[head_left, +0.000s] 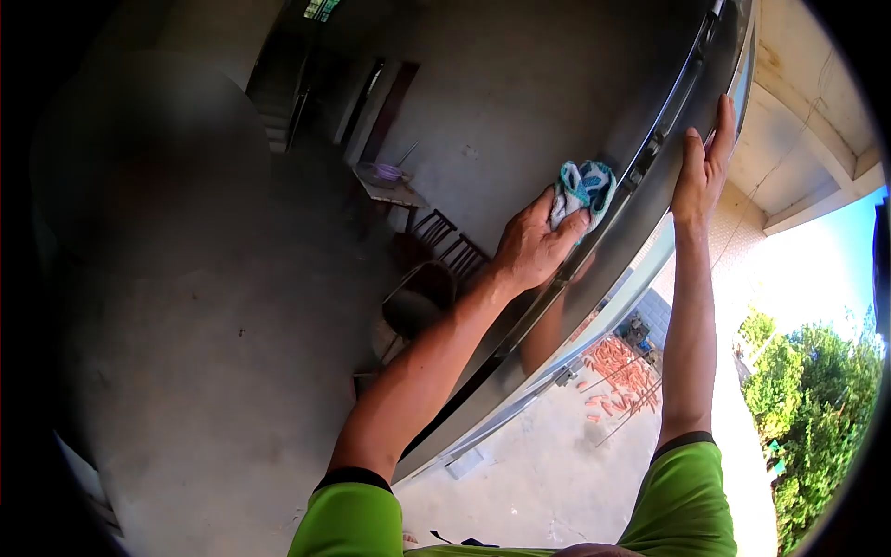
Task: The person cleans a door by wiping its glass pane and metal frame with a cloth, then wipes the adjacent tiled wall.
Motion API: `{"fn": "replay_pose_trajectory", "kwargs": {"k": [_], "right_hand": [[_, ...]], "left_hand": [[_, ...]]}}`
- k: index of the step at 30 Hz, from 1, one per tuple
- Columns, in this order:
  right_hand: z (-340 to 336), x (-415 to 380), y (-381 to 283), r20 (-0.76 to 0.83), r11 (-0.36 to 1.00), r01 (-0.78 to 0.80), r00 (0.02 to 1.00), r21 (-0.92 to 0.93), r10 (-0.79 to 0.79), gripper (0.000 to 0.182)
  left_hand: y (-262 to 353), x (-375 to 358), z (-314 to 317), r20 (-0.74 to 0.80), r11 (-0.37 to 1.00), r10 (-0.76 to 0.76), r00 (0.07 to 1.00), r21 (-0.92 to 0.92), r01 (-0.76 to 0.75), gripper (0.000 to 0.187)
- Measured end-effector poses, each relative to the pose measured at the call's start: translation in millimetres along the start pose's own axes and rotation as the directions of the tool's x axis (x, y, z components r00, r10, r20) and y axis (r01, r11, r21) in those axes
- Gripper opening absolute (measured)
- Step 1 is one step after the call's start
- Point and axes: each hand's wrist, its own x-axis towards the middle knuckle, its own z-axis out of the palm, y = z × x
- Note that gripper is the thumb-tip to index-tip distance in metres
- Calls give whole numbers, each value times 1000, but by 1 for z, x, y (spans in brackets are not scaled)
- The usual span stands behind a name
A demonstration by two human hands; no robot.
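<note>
My left hand [540, 241] is closed round a crumpled white and teal cloth [583, 193], pressed against the inner edge of a dark metal frame [594, 251]. That frame slants from the lower middle up to the top right. Higher up and to the right, my right hand [703, 172] lies against the frame's outer side, thumb and fingers apart, with nothing visible held in it. A blurred reflection of an arm shows on the frame's glossy surface below my left hand.
Inside the dim room on the left stand a table [394, 190] with a purple bowl [388, 172], several chairs [427, 232] and stairs [272, 121]. Outside, orange pieces [620, 371] lie spread on the pale ground [557, 473], with green bushes [817, 399] at the right.
</note>
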Motion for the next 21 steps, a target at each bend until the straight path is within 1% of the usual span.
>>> {"fn": "replay_pose_trajectory", "kwargs": {"k": [1,2,3,4,5,6,7,8,9,10,11,12,14,15,16,17,18,19,21], "right_hand": [[-1,0,-1,-3,1000,0,1000,-9,0,63],[1,-1,-4,-5,1000,-9,1000,-25,9,63],[2,-2,-5,-7,999,-20,1000,-39,20,63],[3,-3,-5,-15,1000,-19,1000,-19,19,63],[4,-3,-6,-21,999,-26,999,-23,25,63],[4,-3,-7,-33,999,-35,999,7,36,63],[4,-4,-9,-40,998,-48,998,35,49,63],[4,-5,-9,-36,998,-63,997,27,64,63],[4,-5,-10,-39,997,-74,996,37,76,63],[4,-5,-10,-36,995,-87,995,50,89,63],[4,-5,-10,-20,993,-105,994,48,106,63],[3,-5,-10,-24,995,-92,995,47,93,63],[4,-7,-4,-53,998,-53,997,20,54,63],[3,-8,-2,-43,998,-64,997,17,64,63],[2,-7,-1,-35,998,-57,998,-5,57,61],[1,-6,0,-29,998,-49,998,-28,48,60],[0,-5,0,-24,998,-51,998,-31,50,60],[-1,-5,0,-26,999,-39,999,-37,38,60],[0,-2,10,-24,999,-28,999,-45,27,59]], "left_hand": [[-1,-18,0,-29,999,-17,999,39,18,44],[1,-46,-8,-36,993,-105,994,49,106,45],[-13,-78,-15,-39,987,-158,987,10,159,35],[-9,-114,-26,-23,950,-309,951,40,310,34],[-23,-154,-34,-71,945,-311,948,82,317,31],[-37,-199,-44,-62,923,-381,923,30,383,33],[-48,-228,-53,-51,891,-453,890,-24,453,35],[-56,-236,-58,-42,885,-466,884,-21,466,35],[-62,-245,-61,-48,853,-521,852,-67,518,32],[-54,-249,-60,-56,814,-577,815,-115,569,30],[-58,-236,-60,-49,822,-565,824,-124,556,28],[-45,-205,-55,3,825,-552,834,-145,546,28],[-19,-130,-42,27,908,-413,910,-63,414,31],[-14,-91,-33,25,951,-298,954,-80,299,32],[0,-54,-25,68,956,-222,973,-181,231,31],[8,-24,-18,78,961,-187,979,-191,198,31],[16,-8,-13,70,978,-127,989,-157,136,31],[16,-3,-11,66,987,-108,992,-108,115,31],[7,-25,-13,45,974,-165,985,-152,170,31]]}}
